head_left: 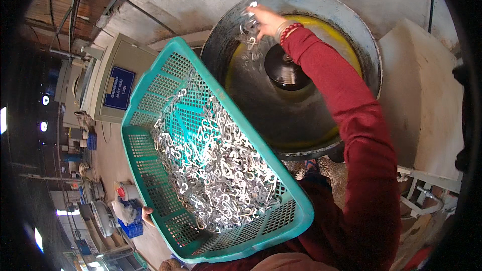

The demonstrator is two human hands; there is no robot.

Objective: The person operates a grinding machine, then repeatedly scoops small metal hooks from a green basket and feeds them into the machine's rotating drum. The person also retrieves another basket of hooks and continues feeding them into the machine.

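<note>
A green plastic basket (236, 108) with mesh walls tilts before me, holding a heap of small silvery metal hooks (226, 170). My left hand (147, 216) grips its left rim; only a few fingertips show past the edge. Over the far left part of a big round metal tub (369, 65), my right hand (271, 22) has a cluster of the same hooks (248, 31) at its fingers. The cluster is smeared, so I cannot tell which pieces are held and which are falling. A dark round hub (287, 68) stands in the tub's middle, beneath my right wrist.
A beige control box (138, 52) with a blue sign stands left of the tub. A pale slanted panel (422, 95) rises at the right, above a metal frame (427, 195). Blue crates (131, 228) and a white bucket (128, 190) sit on the floor at the left.
</note>
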